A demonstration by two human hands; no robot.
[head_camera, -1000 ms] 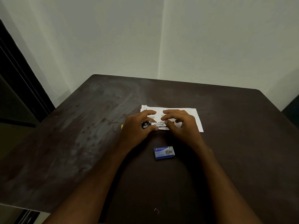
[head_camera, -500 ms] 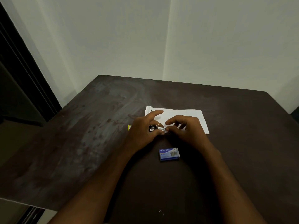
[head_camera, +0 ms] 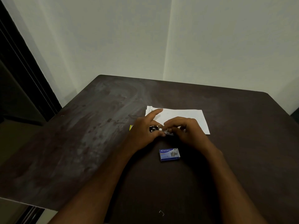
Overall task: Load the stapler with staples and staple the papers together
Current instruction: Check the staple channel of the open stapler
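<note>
Brightness: the room is looking dim, the dark table (head_camera: pixel 242 143) soaking up most of the light.
Sheen: a dull grey glare is spreading over the table's left half.
Brightest spot: the white papers (head_camera: pixel 186 115) are standing out, unblown.
Shadows: soft, pooling under both forearms.
Sharpness: fine detail is smearing, grainy.
Distortion: wall edges are leaning outward toward the corners.

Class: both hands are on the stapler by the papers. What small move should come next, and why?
Probably seat the staples and close the stapler: the left hand steadies it, the right hand works at its open metal part, and the papers lie unstapled behind.
</note>
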